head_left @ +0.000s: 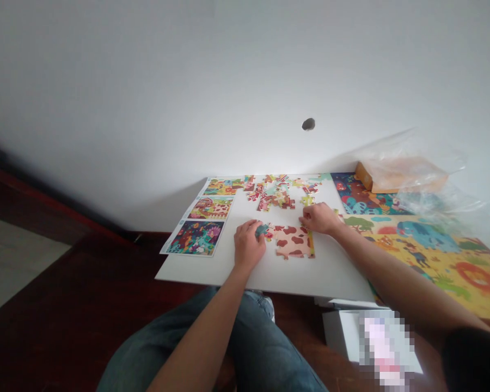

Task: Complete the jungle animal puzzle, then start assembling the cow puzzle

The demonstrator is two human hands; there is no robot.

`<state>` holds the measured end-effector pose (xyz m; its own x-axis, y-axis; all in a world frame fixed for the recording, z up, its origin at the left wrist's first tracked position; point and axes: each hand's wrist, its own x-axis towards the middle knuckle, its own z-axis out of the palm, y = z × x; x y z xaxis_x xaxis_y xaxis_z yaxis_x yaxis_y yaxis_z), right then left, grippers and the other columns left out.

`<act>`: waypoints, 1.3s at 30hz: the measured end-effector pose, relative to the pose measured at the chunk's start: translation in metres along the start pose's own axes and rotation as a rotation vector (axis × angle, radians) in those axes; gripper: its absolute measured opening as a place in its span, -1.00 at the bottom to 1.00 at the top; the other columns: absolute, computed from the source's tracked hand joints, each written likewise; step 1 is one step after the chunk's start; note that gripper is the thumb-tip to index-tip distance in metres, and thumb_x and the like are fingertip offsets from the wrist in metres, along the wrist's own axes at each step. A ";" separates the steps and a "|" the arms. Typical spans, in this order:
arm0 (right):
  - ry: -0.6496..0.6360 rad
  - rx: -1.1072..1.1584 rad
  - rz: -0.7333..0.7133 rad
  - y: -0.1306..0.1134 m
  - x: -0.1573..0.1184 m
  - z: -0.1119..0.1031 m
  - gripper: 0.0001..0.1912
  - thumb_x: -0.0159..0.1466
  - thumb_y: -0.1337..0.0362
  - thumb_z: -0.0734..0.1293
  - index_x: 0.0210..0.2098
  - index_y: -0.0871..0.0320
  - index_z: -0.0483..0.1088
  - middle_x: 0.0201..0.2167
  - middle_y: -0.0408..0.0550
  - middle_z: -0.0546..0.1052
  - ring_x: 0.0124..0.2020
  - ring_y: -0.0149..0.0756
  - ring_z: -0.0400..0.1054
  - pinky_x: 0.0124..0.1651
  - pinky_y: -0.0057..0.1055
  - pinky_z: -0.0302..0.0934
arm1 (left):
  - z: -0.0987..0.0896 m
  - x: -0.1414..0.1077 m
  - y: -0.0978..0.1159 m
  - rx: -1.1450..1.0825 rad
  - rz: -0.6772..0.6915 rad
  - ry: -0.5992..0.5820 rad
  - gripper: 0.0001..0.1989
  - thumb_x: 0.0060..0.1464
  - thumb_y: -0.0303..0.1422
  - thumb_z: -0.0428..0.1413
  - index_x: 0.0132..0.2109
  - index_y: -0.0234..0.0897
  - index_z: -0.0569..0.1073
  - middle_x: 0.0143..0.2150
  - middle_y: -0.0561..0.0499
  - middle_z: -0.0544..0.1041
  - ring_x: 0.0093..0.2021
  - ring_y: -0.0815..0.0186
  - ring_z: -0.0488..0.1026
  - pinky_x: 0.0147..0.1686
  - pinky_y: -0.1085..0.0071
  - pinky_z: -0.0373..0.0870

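Note:
My left hand (250, 243) is closed on a teal puzzle piece (262, 230), left of a joined block of puzzle pieces. That joined block (294, 241), pink with brown-red patches and a yellow-green right edge, lies flat on the white table (294, 276). At the block's upper right corner is my right hand (318, 218), its fingers curled in; whatever they may hold is too small to make out. Loose puzzle pieces (269, 193) lie scattered behind both hands, and a yellow-green piece (307, 201) sits just behind my right hand.
A sheet with three pictures (200, 238) lies at the left. At the right are a completed animal puzzle (445, 256), a dark puzzle (351, 198), and an orange box (408, 173) under clear plastic. A white box (343, 332) stands below the table's front edge.

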<state>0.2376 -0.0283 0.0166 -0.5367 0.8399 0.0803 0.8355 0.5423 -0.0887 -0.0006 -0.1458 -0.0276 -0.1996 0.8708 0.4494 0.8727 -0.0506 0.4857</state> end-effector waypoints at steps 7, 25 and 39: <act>0.011 -0.009 -0.004 0.002 0.000 0.001 -0.73 0.27 0.14 0.24 -0.41 0.12 0.50 -0.41 0.00 0.60 -0.33 -0.21 0.46 -0.21 -0.38 0.12 | 0.000 0.002 -0.004 -0.151 0.011 0.115 -0.74 0.15 -0.43 0.07 -0.02 -0.29 0.52 -0.01 -0.17 0.55 0.02 0.11 0.46 0.11 0.12 0.37; 0.035 -0.019 -0.014 0.002 -0.005 0.003 -0.71 0.30 0.14 0.22 -0.40 0.11 0.49 -0.41 0.00 0.60 -0.33 -0.23 0.46 -0.20 -0.38 0.12 | -0.003 0.006 -0.008 -0.262 -0.304 0.237 -0.78 0.17 -0.29 0.04 -0.25 -0.29 0.54 -0.25 -0.12 0.59 -0.21 0.21 0.52 -0.14 0.33 0.42; -0.019 -0.029 -0.073 -0.007 -0.001 -0.004 -0.67 0.32 0.12 0.21 -0.38 0.13 0.52 -0.36 0.06 0.61 -0.25 -0.15 0.47 -0.02 -0.24 0.15 | -0.003 0.039 -0.047 -0.312 -0.557 -0.009 -0.77 0.06 -0.36 0.08 -0.48 -0.32 0.54 -0.47 -0.05 0.60 -0.44 0.29 0.51 -0.45 0.48 0.29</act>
<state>0.2332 -0.0330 0.0211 -0.5980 0.7987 0.0668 0.7971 0.6014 -0.0549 -0.0508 -0.1112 -0.0311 -0.5814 0.8113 0.0608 0.4679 0.2723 0.8408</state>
